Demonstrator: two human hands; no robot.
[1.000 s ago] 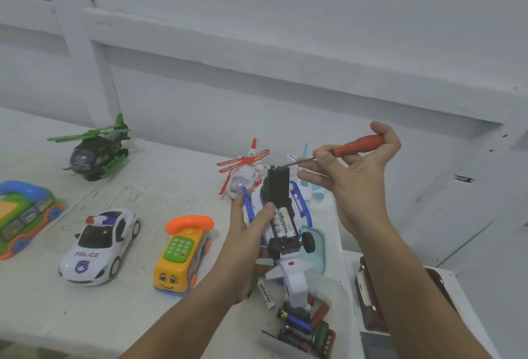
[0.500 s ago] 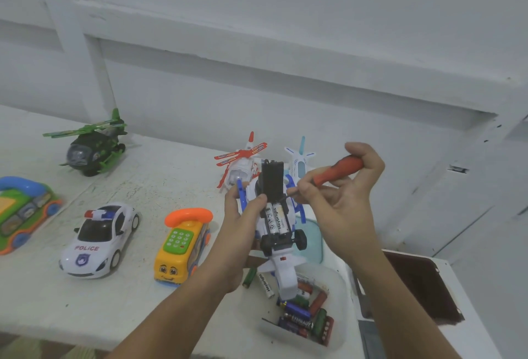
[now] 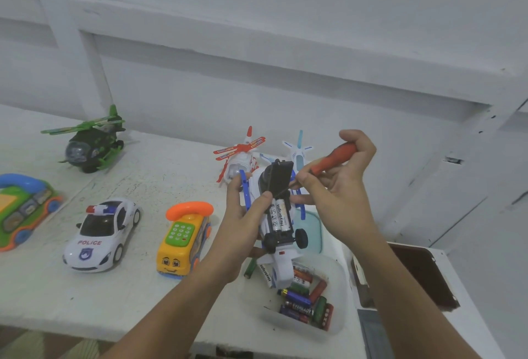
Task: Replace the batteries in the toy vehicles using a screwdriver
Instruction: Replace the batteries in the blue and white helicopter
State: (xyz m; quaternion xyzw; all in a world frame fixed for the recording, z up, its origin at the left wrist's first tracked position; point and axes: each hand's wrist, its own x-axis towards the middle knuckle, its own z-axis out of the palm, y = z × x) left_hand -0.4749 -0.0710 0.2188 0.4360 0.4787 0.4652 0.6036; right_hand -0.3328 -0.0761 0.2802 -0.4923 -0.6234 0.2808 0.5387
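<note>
Centrally, the left hand (image 3: 245, 224) clamps its fingers round an upturned white helicopter (image 3: 281, 264) above the surface (image 3: 160, 176); the right hand (image 3: 343, 190) pinches a red screwdriver (image 3: 333, 156) at its open battery bay (image 3: 278, 217). A battery tub (image 3: 341, 296) lies beneath, a red helicopter (image 3: 238, 158) just beyond, phone bus (image 3: 183, 241) and police car (image 3: 100, 233) left

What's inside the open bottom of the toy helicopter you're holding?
Two white batteries lie side by side inside the toy helicopter, its black lid flipped up. The left hand covers part of their top ends; what lies beneath them is hidden.
</note>
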